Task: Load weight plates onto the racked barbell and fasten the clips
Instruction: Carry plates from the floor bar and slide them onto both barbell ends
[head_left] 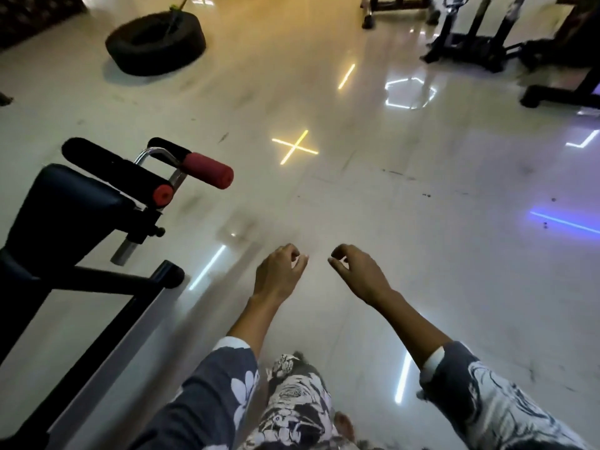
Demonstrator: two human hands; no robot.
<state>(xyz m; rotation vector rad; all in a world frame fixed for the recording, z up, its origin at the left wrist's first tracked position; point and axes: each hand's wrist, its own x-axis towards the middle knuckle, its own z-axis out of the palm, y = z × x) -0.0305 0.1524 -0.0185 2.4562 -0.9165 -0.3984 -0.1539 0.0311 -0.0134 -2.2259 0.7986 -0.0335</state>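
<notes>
While no writing is readable, left hand (280, 275) and right hand (360, 273) hang loosely curled, empty.

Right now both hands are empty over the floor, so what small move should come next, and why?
Probably look up and turn to find the plates. The left hand and right hand hold nothing, and no plate, barbell or clip is in view; only the bench, a tyre and bare floor show.

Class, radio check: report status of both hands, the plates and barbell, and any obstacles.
Left hand and right hand empty, fingers loosely curled. No plates, barbell or clips in view. Bench at left, tyre far ahead; floor between clear.
</notes>
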